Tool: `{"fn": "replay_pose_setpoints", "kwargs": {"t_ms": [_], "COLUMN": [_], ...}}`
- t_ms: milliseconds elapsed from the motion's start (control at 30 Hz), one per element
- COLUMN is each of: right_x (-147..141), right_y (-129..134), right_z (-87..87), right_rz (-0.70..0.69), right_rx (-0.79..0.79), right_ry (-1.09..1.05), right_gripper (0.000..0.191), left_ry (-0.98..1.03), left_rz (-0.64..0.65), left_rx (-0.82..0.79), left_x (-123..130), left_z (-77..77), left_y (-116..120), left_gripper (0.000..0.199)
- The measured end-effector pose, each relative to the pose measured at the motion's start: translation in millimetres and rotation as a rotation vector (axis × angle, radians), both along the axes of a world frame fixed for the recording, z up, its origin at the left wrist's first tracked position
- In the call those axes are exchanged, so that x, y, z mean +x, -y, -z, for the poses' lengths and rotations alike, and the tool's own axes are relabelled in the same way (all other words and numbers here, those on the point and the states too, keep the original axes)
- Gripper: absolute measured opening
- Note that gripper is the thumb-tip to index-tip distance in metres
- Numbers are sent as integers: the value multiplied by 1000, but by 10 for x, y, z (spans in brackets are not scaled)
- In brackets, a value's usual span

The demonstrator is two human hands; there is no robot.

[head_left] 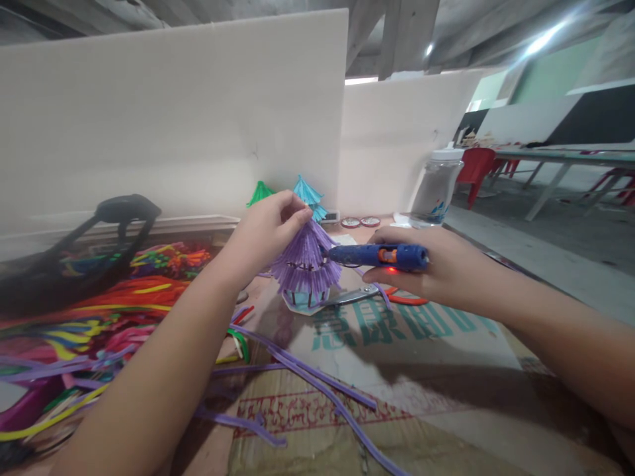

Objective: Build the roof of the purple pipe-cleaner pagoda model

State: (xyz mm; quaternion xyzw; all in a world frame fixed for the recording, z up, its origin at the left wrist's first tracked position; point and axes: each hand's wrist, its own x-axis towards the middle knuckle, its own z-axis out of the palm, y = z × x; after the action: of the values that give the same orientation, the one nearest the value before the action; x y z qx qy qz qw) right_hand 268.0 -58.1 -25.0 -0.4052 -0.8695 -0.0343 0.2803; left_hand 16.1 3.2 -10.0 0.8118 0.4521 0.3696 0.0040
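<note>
A small pavilion model (pixel 306 272) with two tiers of purple pipe-cleaner roof stands upright on a pale base. At its peak, the fingers of my left hand (pixel 278 221) are closed on the roof tip. My right hand (pixel 414 254) is wrapped round a blue hot glue gun (pixel 370 256), whose orange-red light glows. The gun's nozzle meets the right side of the upper roof; whether it touches I cannot tell. Scissors (pixel 357 295) with orange handles lie behind and below the gun. Loose purple pipe cleaners (pixel 322 385) spread across the table in front.
Colourful pipe cleaners (pixel 124 297) heap up at left beside a blurred black strap-like object (pixel 119 218). Green (pixel 260 192) and light blue (pixel 307 190) roofed models stand behind my left hand. A clear bottle (pixel 434 188) stands at back right, before a white partition (pixel 173 119).
</note>
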Motion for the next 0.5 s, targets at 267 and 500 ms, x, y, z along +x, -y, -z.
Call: {"fn": "replay_pose_setpoints", "kwargs": {"t_ms": [267, 500], "right_x": [13, 1], "right_y": [-16, -16], "right_z": [18, 15], "right_rz": [6, 7], "right_rx": [-9, 1], "right_ry": [28, 51], "right_gripper": [37, 34], "left_ry": [-7, -11], "left_rz": [-11, -5], "left_rx": [-2, 0], "left_x": [9, 4], "left_z": [-12, -10], "left_y": [10, 2], "left_gripper": [24, 25]}}
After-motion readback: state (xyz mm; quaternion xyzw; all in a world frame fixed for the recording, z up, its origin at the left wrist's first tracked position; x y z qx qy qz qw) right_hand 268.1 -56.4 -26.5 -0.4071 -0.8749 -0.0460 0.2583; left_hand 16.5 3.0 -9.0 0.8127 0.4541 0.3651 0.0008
